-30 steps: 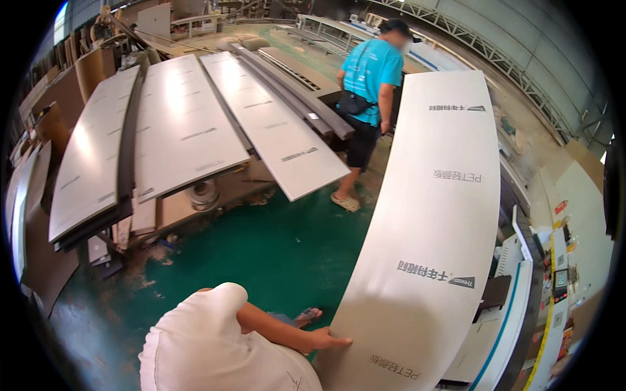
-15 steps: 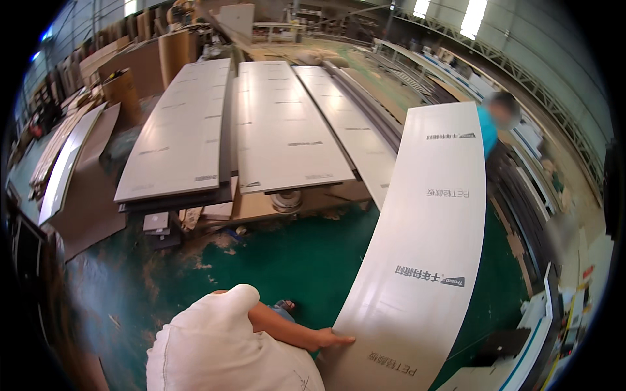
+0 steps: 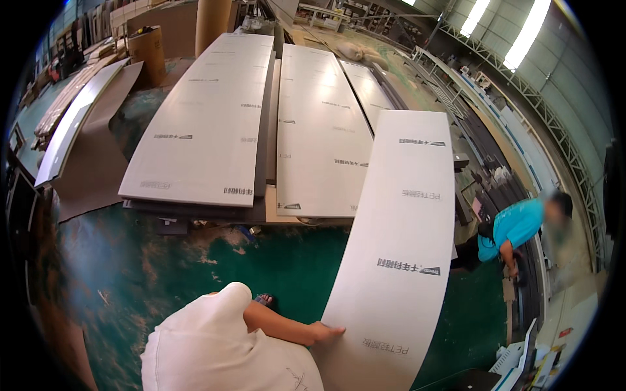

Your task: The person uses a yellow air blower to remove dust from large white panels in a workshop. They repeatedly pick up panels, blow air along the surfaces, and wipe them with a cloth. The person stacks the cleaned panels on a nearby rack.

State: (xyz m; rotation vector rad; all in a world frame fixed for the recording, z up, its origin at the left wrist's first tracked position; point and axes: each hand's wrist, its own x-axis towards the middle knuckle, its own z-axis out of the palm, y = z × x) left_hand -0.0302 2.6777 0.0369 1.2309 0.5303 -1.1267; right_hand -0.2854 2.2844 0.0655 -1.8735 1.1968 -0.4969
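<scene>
A long white panel (image 3: 398, 228) with printed lettering stretches from the lower middle up toward the stacks. At its left edge near me is my left hand (image 3: 326, 332); a finger or thumb lies on the top face, and the rest of the grip is hidden beneath the edge. My forearm comes out of a loose white sleeve (image 3: 222, 345). My right hand does not show. The panel's far end overlaps the view of a stacked white panel (image 3: 326, 130), and I cannot tell whether they touch.
Another white-topped panel stack (image 3: 195, 130) stands at the left. A co-worker in a turquoise shirt (image 3: 518, 225) bends over dark strips (image 3: 531, 274) on the right. Curved brown sheeting (image 3: 98, 150) leans at far left. Debris lies on the green floor (image 3: 261, 260).
The co-worker, earlier partly hidden behind the panel's far end, now bends over the dark strips at right. In my view the held panel sits further left; my left hand keeps its hold.
</scene>
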